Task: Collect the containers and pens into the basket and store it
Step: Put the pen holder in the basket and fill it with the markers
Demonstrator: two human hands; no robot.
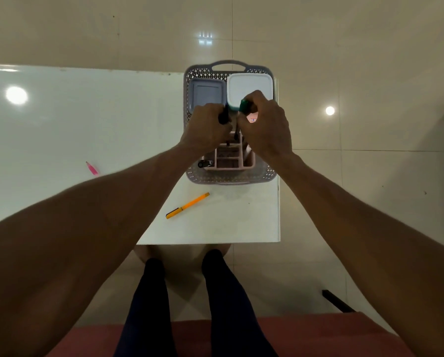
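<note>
A grey perforated basket (267, 173) stands at the table's right end. Inside it lie a grey lidded container (206, 92), a white lidded container (249, 85) and a pink divided organiser (237, 161). A black marker (205, 164) rests by the organiser's left side. Over the basket's middle, my left hand (206, 127) grips a black pen (224, 115). Beside it, my right hand (266, 124) holds a green-capped marker (244, 105). An orange pen (187, 205) lies on the table in front of the basket. A pink pen (92, 168) lies further left.
The white table (74, 119) runs to the left; its right edge is just past the basket and its near edge is just beyond my legs. Glossy tiled floor surrounds it. A red surface (319, 336) is at the bottom, a dark bar (338, 301) to the lower right.
</note>
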